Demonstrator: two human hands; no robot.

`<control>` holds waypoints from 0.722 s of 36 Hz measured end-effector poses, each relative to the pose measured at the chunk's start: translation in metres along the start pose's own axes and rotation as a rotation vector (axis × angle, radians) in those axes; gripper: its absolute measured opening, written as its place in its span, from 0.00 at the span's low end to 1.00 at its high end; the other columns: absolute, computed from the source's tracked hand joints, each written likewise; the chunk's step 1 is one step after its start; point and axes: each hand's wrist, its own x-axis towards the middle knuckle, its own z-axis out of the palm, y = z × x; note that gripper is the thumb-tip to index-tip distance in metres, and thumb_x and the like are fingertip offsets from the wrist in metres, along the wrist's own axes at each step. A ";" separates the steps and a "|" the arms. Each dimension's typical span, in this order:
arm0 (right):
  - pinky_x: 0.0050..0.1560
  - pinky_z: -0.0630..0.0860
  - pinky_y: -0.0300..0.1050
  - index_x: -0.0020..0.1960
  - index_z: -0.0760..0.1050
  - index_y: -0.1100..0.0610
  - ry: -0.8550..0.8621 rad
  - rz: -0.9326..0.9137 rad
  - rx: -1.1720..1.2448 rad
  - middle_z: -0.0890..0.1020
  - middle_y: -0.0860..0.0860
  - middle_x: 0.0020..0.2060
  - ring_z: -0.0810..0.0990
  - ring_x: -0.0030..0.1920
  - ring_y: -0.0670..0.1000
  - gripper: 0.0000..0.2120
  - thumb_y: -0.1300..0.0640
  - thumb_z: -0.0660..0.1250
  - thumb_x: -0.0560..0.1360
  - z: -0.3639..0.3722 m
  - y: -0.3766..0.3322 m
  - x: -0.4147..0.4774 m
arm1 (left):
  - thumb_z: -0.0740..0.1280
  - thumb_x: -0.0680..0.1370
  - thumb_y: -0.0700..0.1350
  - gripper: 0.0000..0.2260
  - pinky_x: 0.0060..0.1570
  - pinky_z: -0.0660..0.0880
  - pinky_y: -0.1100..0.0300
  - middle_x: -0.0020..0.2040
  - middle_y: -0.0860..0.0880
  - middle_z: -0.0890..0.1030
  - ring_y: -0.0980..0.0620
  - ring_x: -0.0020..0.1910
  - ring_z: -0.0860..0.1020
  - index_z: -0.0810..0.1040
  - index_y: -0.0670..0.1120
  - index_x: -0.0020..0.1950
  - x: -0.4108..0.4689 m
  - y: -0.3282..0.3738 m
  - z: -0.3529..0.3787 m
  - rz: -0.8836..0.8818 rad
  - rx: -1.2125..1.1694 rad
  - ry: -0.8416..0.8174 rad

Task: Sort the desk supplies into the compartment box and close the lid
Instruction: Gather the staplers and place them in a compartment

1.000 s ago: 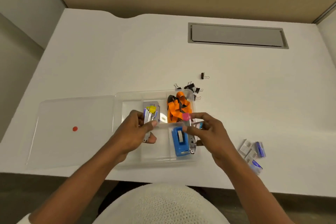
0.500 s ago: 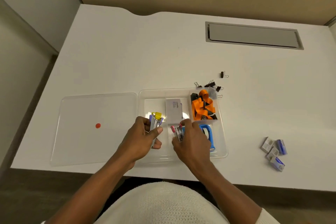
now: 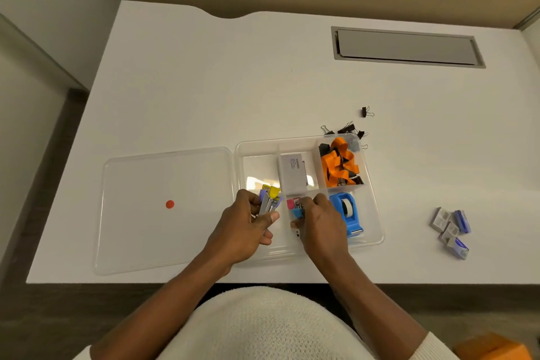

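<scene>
Centrally, low in the frame, both hands work over the clear compartment box (image 3: 377,207). The left hand (image 3: 245,231) grips a small stapler (image 3: 268,203) with a yellow piece above the left compartment; the right hand (image 3: 321,225) pinches a pink-and-blue stapler (image 3: 295,207) just left of the blue tape dispenser (image 3: 347,213). The lid (image 3: 163,210) lies open at left.

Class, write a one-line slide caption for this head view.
Both hands lower small staplers into the clear compartment box.

Both hands gripping staplers over clear compartment box (image 3: 377,231), lid (image 3: 140,184) open
</scene>
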 end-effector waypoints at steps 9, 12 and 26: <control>0.55 0.81 0.49 0.66 0.75 0.56 0.061 0.054 -0.007 0.78 0.56 0.63 0.82 0.56 0.55 0.23 0.53 0.76 0.74 -0.002 -0.004 -0.002 | 0.70 0.82 0.51 0.17 0.45 0.85 0.59 0.57 0.50 0.82 0.49 0.43 0.87 0.70 0.50 0.66 0.003 0.002 -0.002 0.027 0.027 -0.019; 0.56 0.82 0.49 0.68 0.73 0.56 0.044 0.018 0.017 0.76 0.57 0.64 0.83 0.54 0.56 0.25 0.54 0.76 0.74 0.002 -0.011 -0.002 | 0.71 0.81 0.52 0.17 0.42 0.84 0.61 0.57 0.50 0.82 0.50 0.42 0.87 0.70 0.50 0.66 0.005 0.004 0.000 0.024 0.035 -0.011; 0.53 0.81 0.48 0.70 0.70 0.56 0.048 0.074 0.116 0.81 0.57 0.61 0.84 0.53 0.56 0.29 0.55 0.77 0.73 0.010 -0.004 -0.001 | 0.72 0.80 0.55 0.16 0.39 0.82 0.63 0.53 0.55 0.81 0.57 0.36 0.87 0.71 0.53 0.62 0.007 -0.006 0.011 0.021 -0.009 0.014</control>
